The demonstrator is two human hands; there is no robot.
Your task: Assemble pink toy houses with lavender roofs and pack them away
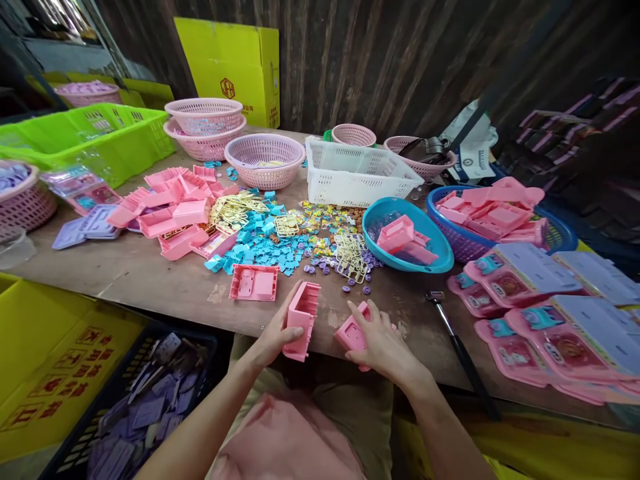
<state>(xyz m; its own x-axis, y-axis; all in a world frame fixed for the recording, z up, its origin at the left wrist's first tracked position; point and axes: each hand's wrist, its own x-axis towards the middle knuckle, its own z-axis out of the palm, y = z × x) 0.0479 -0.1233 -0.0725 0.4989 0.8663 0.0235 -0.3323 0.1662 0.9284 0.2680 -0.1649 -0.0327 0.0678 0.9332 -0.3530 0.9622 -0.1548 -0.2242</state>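
left hand [274, 333] clamped on pink ribbed shell [301, 320], desk [150, 280] near edge at 6 o'clock | right hand [383, 343] clamped on pink flat part [351, 333] just beside | pink tray piece [253, 283] at 10 o'clock of the hands, apart

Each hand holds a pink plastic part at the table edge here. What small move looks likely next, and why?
Probably bringing the two parts together. The left hand grips an open pink shell upright, and the right hand holds a smaller pink piece beside it. They sit close but apart, with a gap between them above the wooden table.
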